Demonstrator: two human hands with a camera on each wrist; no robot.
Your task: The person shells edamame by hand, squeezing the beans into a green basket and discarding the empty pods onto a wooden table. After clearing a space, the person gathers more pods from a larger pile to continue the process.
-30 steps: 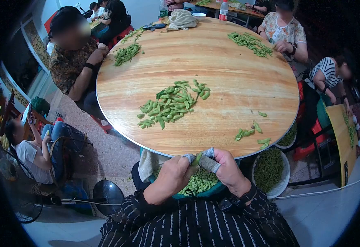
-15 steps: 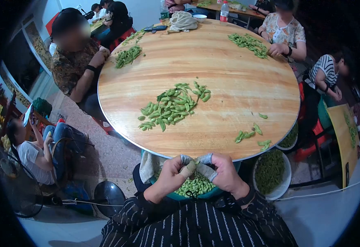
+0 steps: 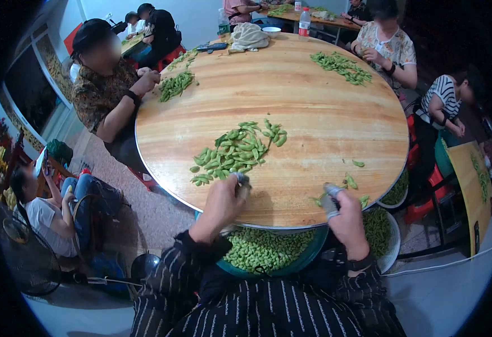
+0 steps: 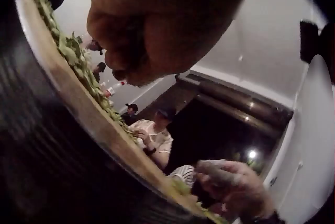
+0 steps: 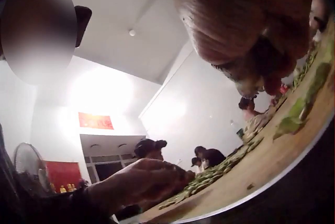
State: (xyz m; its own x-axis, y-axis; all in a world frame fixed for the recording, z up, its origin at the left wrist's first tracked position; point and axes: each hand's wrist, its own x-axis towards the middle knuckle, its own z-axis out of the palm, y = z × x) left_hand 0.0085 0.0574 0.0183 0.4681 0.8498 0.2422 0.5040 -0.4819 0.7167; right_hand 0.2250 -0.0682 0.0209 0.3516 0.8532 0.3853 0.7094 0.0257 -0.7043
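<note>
Grey cloth covers sit on some fingertips of both hands. My left hand [image 3: 223, 205] reaches over the table to the near edge of a pile of green soybean pods [image 3: 232, 149]; nothing shows held in it. My right hand [image 3: 348, 218] is at the table's right front, its covered fingers beside a few loose pods [image 3: 351, 181]. In the left wrist view the right hand [image 4: 235, 185] shows thumb and finger extended. In the right wrist view the left hand [image 5: 144, 182] points its fingers at the pile. Below the table edge stands a teal basin of shelled beans [image 3: 271, 250].
The round wooden table [image 3: 313, 135] carries more pod piles [image 3: 175, 85] by the other people. A cloth [image 3: 248, 37], a bottle [image 3: 304, 22] and a bowl [image 3: 271, 30] stand at its far side. A white basket of darker pods [image 3: 376, 233] is at the lower right.
My hands were together over the basin, working on a pod. They have parted: the left went forward to the pile, the right to the loose pods. The basin's beans are now in fuller view.
</note>
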